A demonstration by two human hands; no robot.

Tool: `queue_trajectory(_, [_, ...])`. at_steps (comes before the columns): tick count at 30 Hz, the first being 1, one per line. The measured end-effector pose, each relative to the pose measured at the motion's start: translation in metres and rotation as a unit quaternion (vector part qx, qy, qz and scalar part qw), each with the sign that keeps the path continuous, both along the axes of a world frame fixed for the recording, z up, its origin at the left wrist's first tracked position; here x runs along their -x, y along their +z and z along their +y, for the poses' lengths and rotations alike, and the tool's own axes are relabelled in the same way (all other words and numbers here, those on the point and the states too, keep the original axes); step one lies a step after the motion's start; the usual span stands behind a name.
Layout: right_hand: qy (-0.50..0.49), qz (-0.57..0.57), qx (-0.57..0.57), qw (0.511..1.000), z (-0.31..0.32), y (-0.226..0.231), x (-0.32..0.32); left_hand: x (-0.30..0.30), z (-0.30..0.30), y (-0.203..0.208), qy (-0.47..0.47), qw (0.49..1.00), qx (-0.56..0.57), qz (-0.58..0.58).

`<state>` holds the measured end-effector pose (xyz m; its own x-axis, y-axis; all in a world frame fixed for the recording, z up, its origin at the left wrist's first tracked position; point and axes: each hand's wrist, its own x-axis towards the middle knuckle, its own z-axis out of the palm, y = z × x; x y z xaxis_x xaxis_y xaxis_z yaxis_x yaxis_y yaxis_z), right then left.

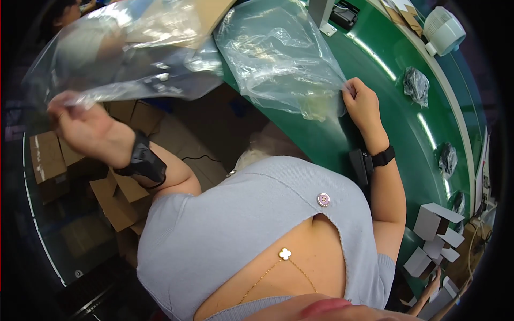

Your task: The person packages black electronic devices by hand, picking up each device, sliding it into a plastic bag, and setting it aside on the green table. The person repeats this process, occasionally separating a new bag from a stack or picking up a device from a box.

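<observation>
My left hand [91, 128], slightly blurred, is closed on the near edge of a clear plastic bag [187, 80] at the upper left. This bag spreads beyond the table's edge, and cardboard shows behind its far part. On the green work table [385, 107] lies more clear plastic, a crumpled bag [284, 59]. The thumb and fingers of my right hand [363, 107] pinch its right corner. I cannot tell whether the two stretches of plastic are joined.
Small dark items in clear wrap [416, 85] lie along the table's right side. A white fan [443, 31] stands at the far right. Open white boxes [432, 230] sit near another person's hand [432, 286]. Cardboard boxes [49, 155] stand at left, below another person [61, 16].
</observation>
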<state>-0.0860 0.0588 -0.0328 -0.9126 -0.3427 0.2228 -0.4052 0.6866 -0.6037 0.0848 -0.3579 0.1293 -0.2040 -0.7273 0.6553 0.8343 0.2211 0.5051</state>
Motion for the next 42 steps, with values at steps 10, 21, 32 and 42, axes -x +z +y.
queue_trajectory(10, [0.086, 0.057, 0.022, 0.994, -0.052, 0.014, 0.022, 0.003, 0.048, -0.035, 0.418, 0.851, 0.216, -0.235])
queue_trajectory(21, [0.334, -0.241, 0.225, 0.883, -0.058, 0.118, -0.051, 0.051, 0.085, 0.042, 0.569, 0.759, 0.250, 0.192])
queue_trajectory(32, [0.165, -0.188, 0.421, 0.872, -0.020, 0.084, -0.027, 0.167, 0.206, -0.033, -0.042, 0.863, 0.494, -0.093])
queue_trajectory(42, [0.089, -0.194, 0.304, 0.928, -0.014, 0.034, 0.006, 0.153, 0.210, -0.132, -0.348, 0.746, 0.359, -0.439])
